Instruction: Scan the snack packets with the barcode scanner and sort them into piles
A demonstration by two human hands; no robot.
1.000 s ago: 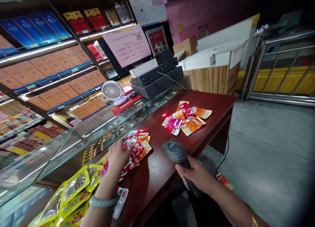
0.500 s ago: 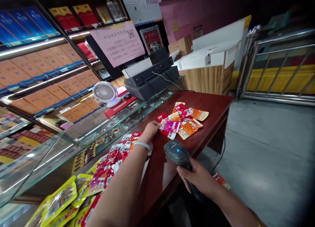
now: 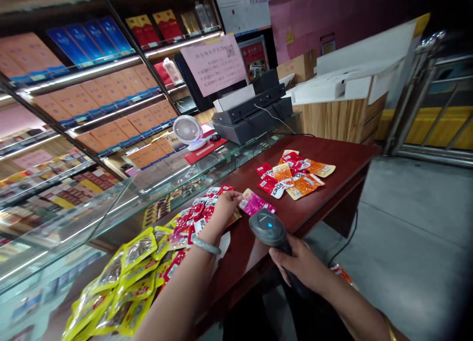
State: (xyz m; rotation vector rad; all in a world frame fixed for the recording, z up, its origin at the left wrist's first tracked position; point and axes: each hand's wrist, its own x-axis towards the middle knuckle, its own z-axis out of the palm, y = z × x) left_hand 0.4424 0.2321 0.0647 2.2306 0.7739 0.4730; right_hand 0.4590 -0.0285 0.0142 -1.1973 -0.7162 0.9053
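My left hand (image 3: 226, 206), with a pale bangle on the wrist, pinches the corner of a magenta snack packet (image 3: 256, 203) just over the dark red table. Wrapped in my right hand (image 3: 297, 262) is a black barcode scanner (image 3: 269, 227) with a blue light on top; its head is close beside the packet. A loose pile of red and orange snack packets (image 3: 308, 185) lies farther back on the table. Under and beyond my left forearm are red and white packets (image 3: 197, 210), and yellow packets (image 3: 138, 252) are heaped at the lower left.
A glass display counter (image 3: 148, 183) runs along the table's left side. On it stand a small white fan (image 3: 187, 131) and a dark cash-register unit (image 3: 254, 107). The table's right edge (image 3: 364, 168) drops to a grey floor, where a packet (image 3: 343, 276) lies.
My left hand has drawn the magenta packet off the pile, toward me and the left. The view has turned a little left. The scanner stays in my right hand.
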